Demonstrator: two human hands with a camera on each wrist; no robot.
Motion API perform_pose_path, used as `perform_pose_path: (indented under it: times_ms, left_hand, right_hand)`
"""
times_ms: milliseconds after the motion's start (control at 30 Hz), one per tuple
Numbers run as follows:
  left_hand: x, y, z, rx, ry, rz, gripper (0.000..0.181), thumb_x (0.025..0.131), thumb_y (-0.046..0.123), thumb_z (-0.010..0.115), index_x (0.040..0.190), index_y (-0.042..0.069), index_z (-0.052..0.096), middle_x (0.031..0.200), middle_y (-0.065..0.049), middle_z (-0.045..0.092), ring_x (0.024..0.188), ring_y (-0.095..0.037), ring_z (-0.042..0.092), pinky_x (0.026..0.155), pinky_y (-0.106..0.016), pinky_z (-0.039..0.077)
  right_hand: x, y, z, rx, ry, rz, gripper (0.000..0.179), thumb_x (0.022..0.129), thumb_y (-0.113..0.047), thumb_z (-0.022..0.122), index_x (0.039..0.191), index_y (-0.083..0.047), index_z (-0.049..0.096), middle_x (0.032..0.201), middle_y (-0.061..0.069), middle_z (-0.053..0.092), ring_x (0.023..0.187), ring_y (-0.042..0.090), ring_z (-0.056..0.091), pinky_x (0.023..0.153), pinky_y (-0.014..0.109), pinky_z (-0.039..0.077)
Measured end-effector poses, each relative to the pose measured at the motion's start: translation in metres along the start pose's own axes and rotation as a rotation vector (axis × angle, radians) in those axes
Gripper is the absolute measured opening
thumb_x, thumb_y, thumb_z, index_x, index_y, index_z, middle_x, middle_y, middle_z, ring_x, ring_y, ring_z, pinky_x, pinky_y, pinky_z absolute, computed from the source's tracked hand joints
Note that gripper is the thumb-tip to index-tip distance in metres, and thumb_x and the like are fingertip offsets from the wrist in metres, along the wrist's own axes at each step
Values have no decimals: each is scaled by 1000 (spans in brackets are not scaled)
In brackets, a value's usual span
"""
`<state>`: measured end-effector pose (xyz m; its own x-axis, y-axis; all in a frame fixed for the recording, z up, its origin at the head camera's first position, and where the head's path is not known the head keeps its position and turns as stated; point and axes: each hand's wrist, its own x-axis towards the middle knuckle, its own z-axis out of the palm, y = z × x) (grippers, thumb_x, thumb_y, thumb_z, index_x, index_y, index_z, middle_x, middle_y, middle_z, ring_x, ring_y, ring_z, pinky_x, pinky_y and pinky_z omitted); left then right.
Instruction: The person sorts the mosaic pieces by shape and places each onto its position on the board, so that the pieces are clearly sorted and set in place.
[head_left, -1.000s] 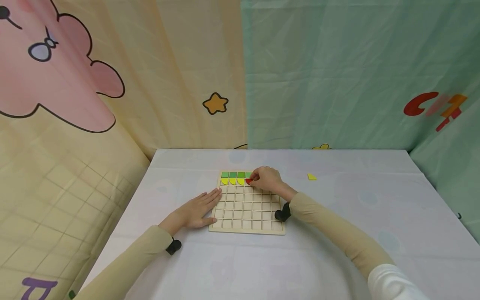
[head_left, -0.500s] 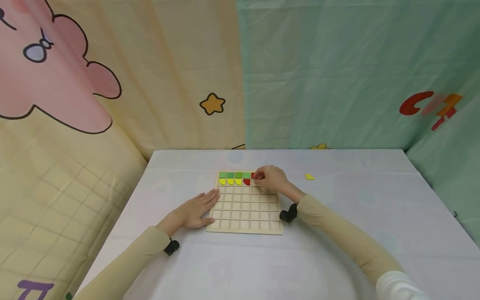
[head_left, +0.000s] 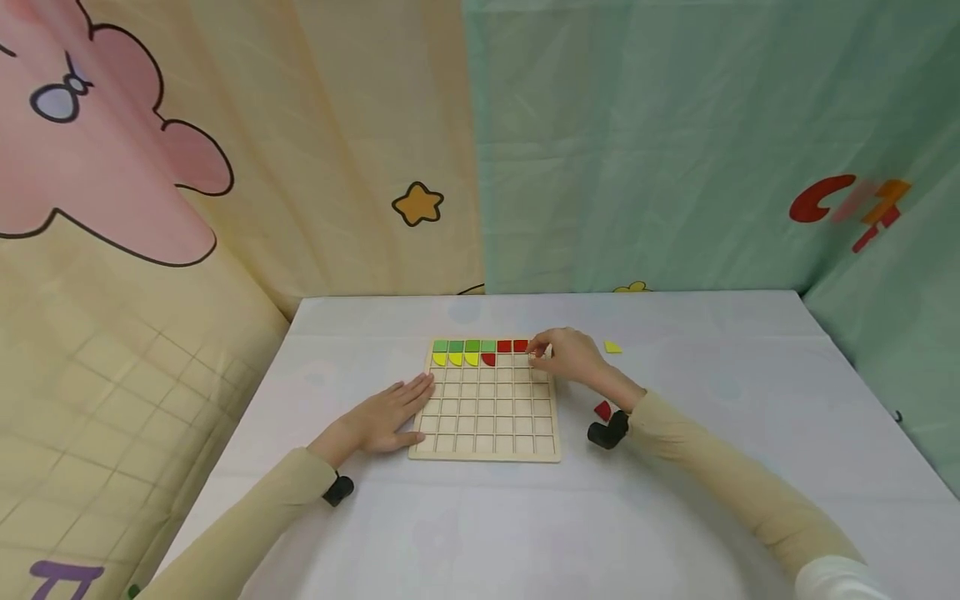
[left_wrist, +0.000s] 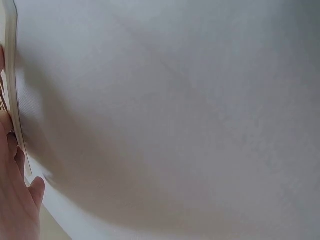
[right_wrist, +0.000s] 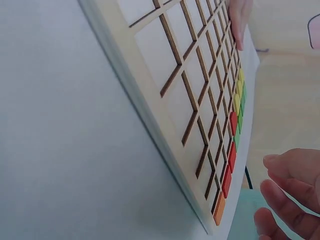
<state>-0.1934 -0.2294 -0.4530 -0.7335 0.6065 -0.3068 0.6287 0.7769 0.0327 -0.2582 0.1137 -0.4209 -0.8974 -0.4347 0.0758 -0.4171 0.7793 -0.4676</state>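
A wooden grid board (head_left: 495, 421) lies flat on the table. Its far row holds green squares (head_left: 472, 346), two red squares (head_left: 512, 346) and, at the right corner, an orange square (right_wrist: 219, 209) visible in the right wrist view. Yellow rounded pieces (head_left: 455, 359) and one red rounded piece (head_left: 488, 359) fill cells of the second row. My left hand (head_left: 382, 417) rests with extended fingers on the board's left edge. Over the far right corner hovers my right hand (head_left: 573, 358), thumb and fingers loosely bent and apart, nothing seen between them.
Right of the board, a red quarter-circle piece (head_left: 603, 410) lies close to the black right wrist camera (head_left: 608, 431). Farther back is a yellow quarter-circle piece (head_left: 612, 347). Patterned curtains (head_left: 637, 150) hang behind the white-covered table (head_left: 465, 533) and at its sides.
My right hand has moved rightward along the far row, uncovering two red squares. The red quarter-circle on the table shows from beside the right forearm. My left hand stays on the board.
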Motion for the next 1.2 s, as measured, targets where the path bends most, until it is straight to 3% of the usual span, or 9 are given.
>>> perform_pose_path:
  times_ms: [267, 533, 867, 1200]
  left_hand:
    - [1, -2, -1, -12, -5, 12, 81, 97, 56, 38, 155, 7, 9, 163, -8, 3, 151, -24, 5, 121, -46, 16]
    - [-1, -1, -2, -27, 18, 16, 82, 97, 55, 42, 154, 6, 11, 163, -10, 5, 151, -27, 8, 120, -49, 17]
    - [0, 1, -3, -51, 8, 11, 81, 97, 54, 42, 154, 6, 11, 163, -9, 4, 151, -26, 6, 121, -49, 15]
    - [-2, 1, -2, -48, 9, 9, 82, 96, 55, 43, 155, 7, 12, 163, -9, 5, 151, -26, 7, 121, -49, 16]
  right_hand:
    - [-21, 17, -14, -37, -68, -2, 20, 84, -20, 72, 102, -12, 74, 90, 0, 70, 66, 12, 53, 55, 22, 43]
    - [-41, 37, -23, -57, -3, -92, 19, 82, -14, 74, 101, -13, 75, 88, -4, 70, 72, 10, 55, 60, 22, 45]
    - [-59, 64, -30, -27, 55, -106, 17, 81, -13, 75, 98, -13, 75, 85, -5, 68, 71, 8, 54, 57, 21, 43]
    - [-77, 74, -31, 10, -16, -82, 18, 81, -13, 73, 100, -14, 74, 92, -5, 72, 72, 6, 54, 56, 20, 45]
